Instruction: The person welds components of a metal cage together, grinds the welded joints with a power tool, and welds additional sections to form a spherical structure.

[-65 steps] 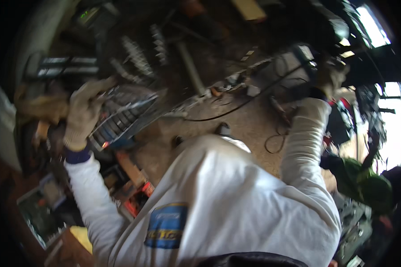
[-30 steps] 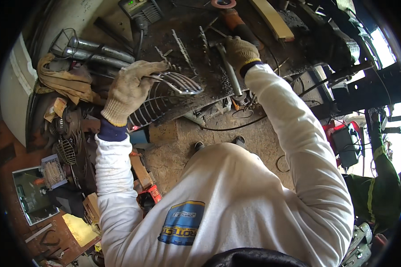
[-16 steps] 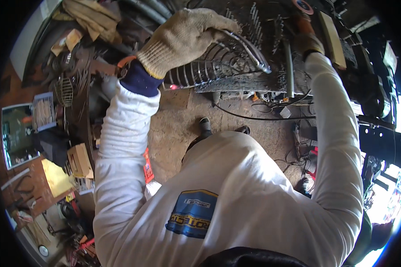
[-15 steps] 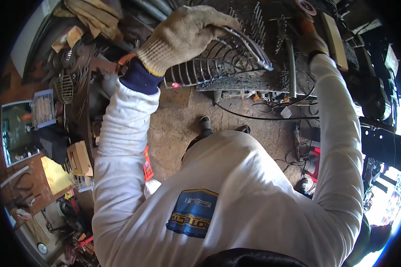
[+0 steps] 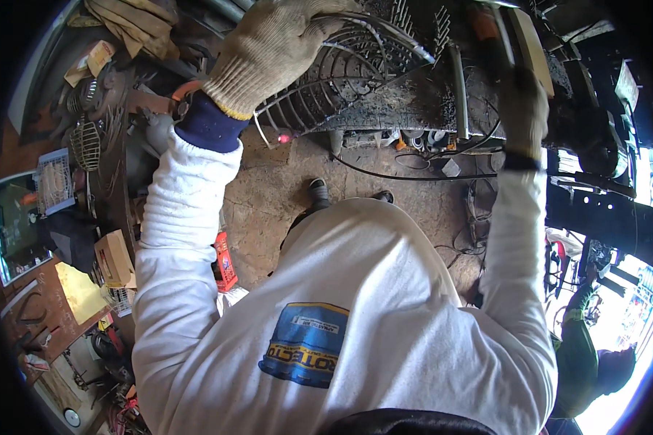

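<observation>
My left hand (image 5: 268,54), in a tan knit glove, is closed on the upper rim of a curved metal frame (image 5: 341,85) with several thin ribs. The frame rests against the dark workbench (image 5: 413,103), and its lower corner hangs past the front edge. A small pink-red spot shows near that corner. At the far right my gloved right hand (image 5: 524,116) is closed on an angle grinder (image 5: 484,25) with an orange body. Its disc is mostly cut off by the top of the view, and the hand is somewhat blurred and shadowed.
A grey metal bar (image 5: 460,90) and toothed metal strips (image 5: 441,29) lie on the bench. Beside the grinder is a wooden board (image 5: 533,54). A black cable (image 5: 399,174) hangs below the edge. At lower right is another person (image 5: 580,341) in green.
My right hand has come down toward me with the grinder, whose disc has turned edge-on. My left hand and the ribbed frame sit slightly further up and left in the view.
</observation>
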The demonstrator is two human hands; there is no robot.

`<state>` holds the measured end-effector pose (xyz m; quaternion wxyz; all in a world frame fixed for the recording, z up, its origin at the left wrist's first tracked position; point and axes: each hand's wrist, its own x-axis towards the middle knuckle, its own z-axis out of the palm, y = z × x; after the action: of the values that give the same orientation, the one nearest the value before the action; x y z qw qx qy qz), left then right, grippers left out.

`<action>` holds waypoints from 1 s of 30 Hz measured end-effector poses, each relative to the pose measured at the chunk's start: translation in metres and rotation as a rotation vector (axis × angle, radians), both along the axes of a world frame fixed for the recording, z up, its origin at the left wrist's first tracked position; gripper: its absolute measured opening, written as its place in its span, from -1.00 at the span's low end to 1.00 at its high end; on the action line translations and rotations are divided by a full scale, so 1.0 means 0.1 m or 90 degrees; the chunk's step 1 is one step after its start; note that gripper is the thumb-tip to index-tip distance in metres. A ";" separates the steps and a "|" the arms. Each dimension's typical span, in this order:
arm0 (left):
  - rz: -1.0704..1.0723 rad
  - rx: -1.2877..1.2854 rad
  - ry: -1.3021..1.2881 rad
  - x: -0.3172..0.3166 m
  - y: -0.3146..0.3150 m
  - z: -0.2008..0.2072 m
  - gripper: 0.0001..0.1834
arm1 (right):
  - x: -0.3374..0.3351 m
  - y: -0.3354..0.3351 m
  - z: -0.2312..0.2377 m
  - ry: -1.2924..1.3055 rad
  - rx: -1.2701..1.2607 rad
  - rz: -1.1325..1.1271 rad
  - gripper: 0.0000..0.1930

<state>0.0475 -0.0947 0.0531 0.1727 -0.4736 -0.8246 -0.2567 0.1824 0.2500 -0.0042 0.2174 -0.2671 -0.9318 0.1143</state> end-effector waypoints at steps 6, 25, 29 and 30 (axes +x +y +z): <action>0.161 -0.370 0.026 0.11 0.24 0.12 -0.59 | 1.16 -0.94 -0.50 0.370 -0.575 0.211 -0.64; -0.043 -0.646 0.797 0.01 0.52 0.11 -0.45 | 1.09 -2.28 -0.94 0.028 -0.406 0.235 -0.60; -0.030 -0.445 0.596 -0.03 0.47 0.01 -0.57 | 1.04 -2.42 -1.02 0.018 -0.349 0.173 -0.60; -0.043 -0.420 0.574 -0.04 0.46 -0.01 -0.59 | 1.02 -2.42 -1.07 -0.021 -0.318 0.156 -0.60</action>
<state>0.0436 -0.0484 0.0520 0.3426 -0.5916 -0.6900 0.2379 0.2847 0.0077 -0.1115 0.1138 -0.1995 -0.9036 0.3616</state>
